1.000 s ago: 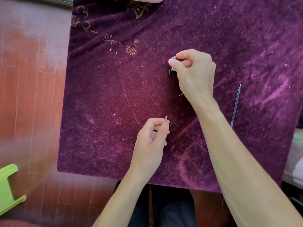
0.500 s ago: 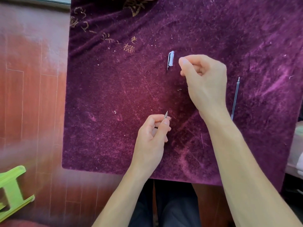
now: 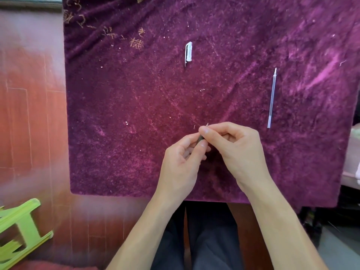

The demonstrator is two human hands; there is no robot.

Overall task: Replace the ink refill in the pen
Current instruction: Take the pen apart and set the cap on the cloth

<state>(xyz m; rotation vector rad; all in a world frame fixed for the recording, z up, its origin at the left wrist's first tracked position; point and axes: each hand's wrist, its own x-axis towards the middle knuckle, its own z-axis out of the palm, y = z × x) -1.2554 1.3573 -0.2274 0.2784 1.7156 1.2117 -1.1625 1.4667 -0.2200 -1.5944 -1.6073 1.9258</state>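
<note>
Both hands meet over the purple cloth near the middle of its near edge; the left hand is curled around the dark pen, whose body is almost wholly hidden in the fist, and the right hand pinches its front end between thumb and forefinger, so only the metal point shows past the fingertips; both grips are closed tight on the pen, with no gap to be seen. The step looks like unscrewing the tip section, and that is where trouble could start; if the piece comes free with a jerk, a small part inside, should there be one, could drop into the deep pile or roll off the near edge onto the floor; whether there is such a part cannot be told from here. A pinch that near the point may also smear ink on the fingertips. The ink refill lies alone toward the right edge, well apart from the hands, its tip toward the far edge; a careless sweep of the right forearm could knock it off that side. The pen cap rests toward the far edge, around the middle, and seems safe there.
</note>
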